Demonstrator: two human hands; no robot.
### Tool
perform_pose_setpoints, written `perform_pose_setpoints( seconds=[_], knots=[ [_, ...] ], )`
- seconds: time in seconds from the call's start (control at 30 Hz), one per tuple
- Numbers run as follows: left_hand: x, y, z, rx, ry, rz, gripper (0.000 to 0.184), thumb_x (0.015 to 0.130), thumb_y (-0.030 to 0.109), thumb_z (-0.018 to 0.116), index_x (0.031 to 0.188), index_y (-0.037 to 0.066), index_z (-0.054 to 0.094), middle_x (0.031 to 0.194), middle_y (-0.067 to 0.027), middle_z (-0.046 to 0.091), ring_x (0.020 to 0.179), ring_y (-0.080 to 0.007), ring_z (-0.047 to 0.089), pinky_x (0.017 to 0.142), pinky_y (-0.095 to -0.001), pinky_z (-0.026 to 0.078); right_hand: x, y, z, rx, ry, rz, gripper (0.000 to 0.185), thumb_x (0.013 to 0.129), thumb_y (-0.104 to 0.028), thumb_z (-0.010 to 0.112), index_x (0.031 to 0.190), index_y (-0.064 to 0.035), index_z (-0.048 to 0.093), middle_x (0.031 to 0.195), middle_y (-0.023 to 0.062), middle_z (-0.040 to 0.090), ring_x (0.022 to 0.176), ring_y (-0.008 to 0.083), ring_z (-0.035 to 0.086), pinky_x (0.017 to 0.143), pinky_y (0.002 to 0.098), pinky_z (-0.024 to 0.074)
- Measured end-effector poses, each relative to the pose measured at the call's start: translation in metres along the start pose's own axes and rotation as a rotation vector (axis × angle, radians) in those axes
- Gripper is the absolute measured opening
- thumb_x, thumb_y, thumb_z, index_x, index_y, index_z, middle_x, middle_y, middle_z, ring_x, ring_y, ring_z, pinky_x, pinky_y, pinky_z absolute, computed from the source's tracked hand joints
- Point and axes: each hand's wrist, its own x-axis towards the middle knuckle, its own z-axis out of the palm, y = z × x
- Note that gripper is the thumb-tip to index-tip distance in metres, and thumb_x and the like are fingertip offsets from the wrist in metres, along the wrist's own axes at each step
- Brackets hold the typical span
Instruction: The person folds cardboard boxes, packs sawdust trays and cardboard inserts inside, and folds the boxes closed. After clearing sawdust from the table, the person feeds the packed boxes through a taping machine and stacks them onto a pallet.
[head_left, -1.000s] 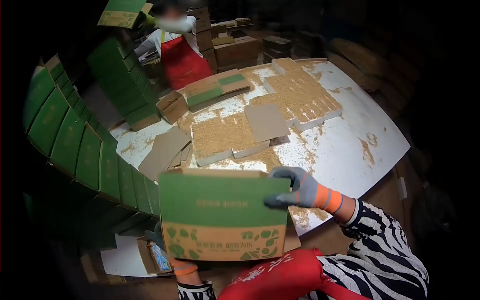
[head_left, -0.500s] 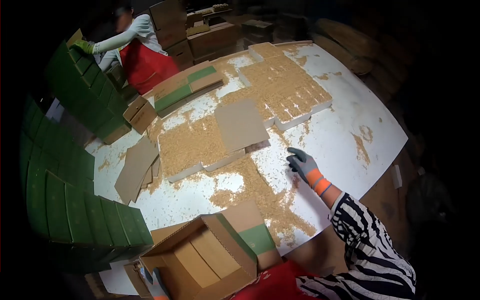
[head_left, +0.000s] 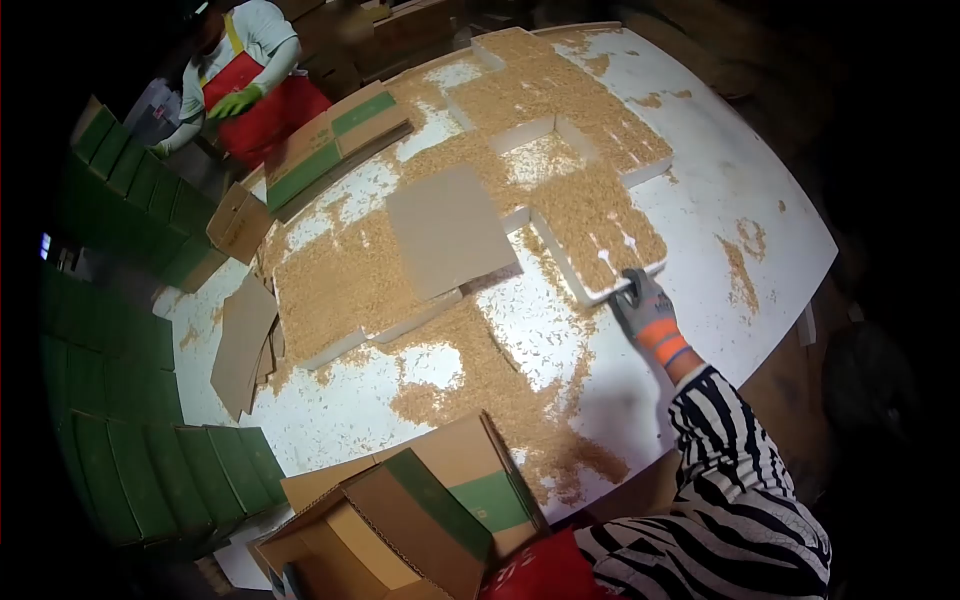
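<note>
My right hand [head_left: 645, 305], in a grey glove with an orange cuff, grips the near edge of a shallow white tray [head_left: 590, 225]. Brown flakes like wood shavings fill this tray, with small white shapes showing on top. The tray sits apart from the other flake-topped trays [head_left: 570, 95], at an angle to them. At the bottom of the view stands an open cardboard box [head_left: 370, 545] with a green band. My left hand [head_left: 290, 582] is mostly cut off, its gloved fingers closed over the box's left edge. A flat cardboard sheet [head_left: 450, 225] lies on the trays at the left.
Loose flakes are scattered over the white table [head_left: 720, 330]. Green boxes [head_left: 130, 470] are stacked along the left. Folded cartons [head_left: 335, 145] and cardboard pieces [head_left: 245, 340] lie on the table's left side. A co-worker in a red apron [head_left: 260, 110] stands at the far left.
My right hand has moved up to the tray and taken hold of its edge. The tray has come away from the group, leaving a gap behind. The co-worker's gloved hand has left the green stack.
</note>
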Motion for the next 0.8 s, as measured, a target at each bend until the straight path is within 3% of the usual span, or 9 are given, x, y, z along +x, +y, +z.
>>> perform_pose_setpoints(
  seconds=[0.07, 0.1, 0.17, 0.23, 0.3, 0.37, 0.47, 0.6, 0.8],
  knots=[
    [0.015, -0.105, -0.019, 0.618, -0.047, 0.393, 0.035, 0.097, 0.014, 0.053, 0.126, -0.005, 0.055, 0.124, -0.0218, 0.056, 0.102, -0.0292, 0.057, 0.093, -0.0393, 0.046, -0.076, 0.028, -0.024, 0.006, -0.030, 0.039, 0.043, 0.085, -0.027, 0.068, 0.121, -0.0071, 0.055, 0.115, 0.0179, 0.060, 0.103, 0.0371, 0.059, 0.091, 0.0427, 0.0481],
    [0.021, -0.115, -0.020, 0.618, -0.066, 0.360, 0.034, 0.097, 0.013, 0.053, 0.126, -0.005, 0.055, 0.123, -0.0228, 0.057, 0.102, -0.0306, 0.058, 0.092, -0.0398, 0.047, -0.114, 0.043, -0.034, -0.011, -0.028, 0.056, 0.044, 0.085, -0.024, 0.069, 0.123, -0.0063, 0.054, 0.117, 0.0173, 0.060, 0.104, 0.0358, 0.059, 0.092, 0.0414, 0.0486],
    [0.022, -0.075, -0.010, 0.231, -0.040, 0.145, 0.035, 0.097, 0.014, 0.053, 0.126, -0.005, 0.055, 0.122, -0.0209, 0.057, 0.101, -0.0290, 0.058, 0.091, -0.0387, 0.047, -0.179, 0.054, -0.067, 0.148, -0.115, 0.176, 0.052, 0.084, -0.018, 0.069, 0.132, -0.0065, 0.051, 0.125, 0.0144, 0.057, 0.109, 0.0291, 0.059, 0.093, 0.0368, 0.0489],
    [0.022, -0.037, 0.001, -0.082, -0.040, -0.033, 0.035, 0.096, 0.014, 0.054, 0.126, -0.004, 0.055, 0.121, -0.0190, 0.058, 0.101, -0.0273, 0.058, 0.089, -0.0376, 0.048, -0.243, 0.092, -0.073, 0.399, -0.006, 0.261, 0.058, 0.090, -0.018, 0.064, 0.142, -0.0058, 0.043, 0.116, 0.0098, 0.057, 0.094, 0.0189, 0.061, 0.083, 0.0323, 0.0514],
    [0.026, -0.022, 0.009, -0.246, -0.057, -0.095, 0.036, 0.096, 0.015, 0.054, 0.127, -0.004, 0.055, 0.119, -0.0171, 0.058, 0.100, -0.0257, 0.058, 0.088, -0.0365, 0.048, -0.266, 0.087, -0.075, 0.646, 0.363, 0.414, 0.065, 0.096, -0.023, 0.059, 0.150, -0.0061, 0.028, 0.137, 0.0121, 0.047, 0.118, 0.0186, 0.051, 0.094, 0.0333, 0.0465],
    [0.031, -0.018, 0.014, -0.359, -0.072, -0.118, 0.036, 0.096, 0.016, 0.055, 0.127, -0.003, 0.054, 0.118, -0.0151, 0.059, 0.099, -0.0241, 0.058, 0.087, -0.0354, 0.048, -0.271, 0.085, -0.078, 1.159, 0.428, 0.783, 0.070, 0.096, -0.029, 0.060, 0.152, -0.0072, 0.024, 0.146, 0.0151, 0.038, 0.127, 0.0208, 0.045, 0.100, 0.0352, 0.0430],
    [0.036, -0.019, 0.018, -0.476, -0.087, -0.120, 0.037, 0.095, 0.016, 0.056, 0.128, -0.002, 0.054, 0.116, -0.0123, 0.060, 0.098, -0.0216, 0.058, 0.085, -0.0337, 0.049, -0.270, 0.085, -0.087, 0.073, 0.228, 0.483, 0.069, 0.092, -0.025, 0.065, 0.147, -0.0006, 0.031, 0.145, 0.0173, 0.041, 0.129, 0.0322, 0.043, 0.109, 0.0353, 0.0335],
    [0.034, -0.022, 0.019, -0.631, -0.104, -0.117, 0.038, 0.095, 0.018, 0.057, 0.128, -0.001, 0.054, 0.114, -0.0084, 0.061, 0.096, -0.0184, 0.058, 0.082, -0.0315, 0.049, -0.258, 0.025, -0.116, 1.134, 0.253, 0.564, 0.065, 0.093, -0.021, 0.064, 0.147, -0.0021, 0.032, 0.138, 0.0157, 0.049, 0.124, 0.0261, 0.049, 0.106, 0.0363, 0.0395],
    [0.032, -0.004, 0.033, -0.742, -0.087, -0.048, 0.048, 0.093, 0.021, 0.060, 0.134, -0.002, 0.050, 0.116, -0.0069, 0.061, 0.095, -0.0140, 0.056, 0.079, -0.0288, 0.049, -0.227, -0.091, -0.154, 1.378, -0.131, 0.277, 0.057, 0.100, -0.020, 0.047, 0.151, -0.0050, 0.026, 0.144, 0.0121, 0.044, 0.128, 0.0237, 0.050, 0.105, 0.0368, 0.0421]
  ],
)
